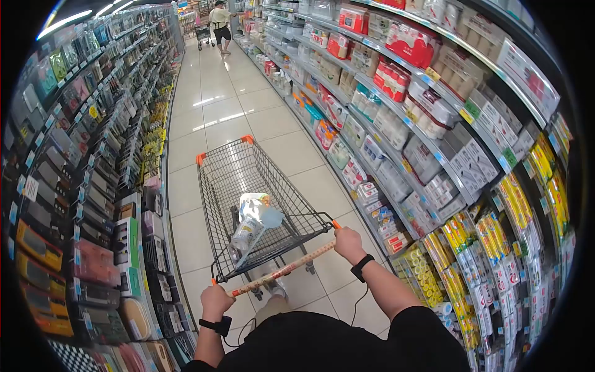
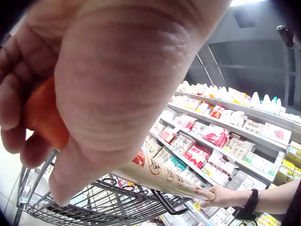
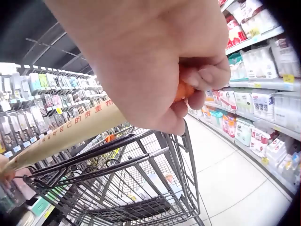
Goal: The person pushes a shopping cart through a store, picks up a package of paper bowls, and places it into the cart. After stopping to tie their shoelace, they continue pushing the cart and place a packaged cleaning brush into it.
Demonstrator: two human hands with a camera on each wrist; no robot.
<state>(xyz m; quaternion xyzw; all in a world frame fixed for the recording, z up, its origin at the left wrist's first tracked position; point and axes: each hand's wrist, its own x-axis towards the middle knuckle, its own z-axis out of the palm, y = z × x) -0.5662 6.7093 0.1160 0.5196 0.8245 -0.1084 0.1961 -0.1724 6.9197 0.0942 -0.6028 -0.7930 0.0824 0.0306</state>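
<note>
Presumably for even steering, the left hand [image 1: 217,302] and right hand [image 1: 351,245] are clamping opposite ends of the handle [image 1: 283,269], while packaged goods [image 1: 246,231] are lying near it inside the shopping cart [image 1: 247,139]

Pale tiled floor [image 1: 266,118] stretches from the lower centre to the top of the frame, with a wire shopping cart [image 1: 214,186] standing on it at centre. Inside the cart lie a clear package [image 1: 246,230] and a white packet [image 1: 253,199]; at right, long shelves [image 1: 426,79] hold red packs [image 1: 392,77] and white packs [image 1: 389,124]
</note>
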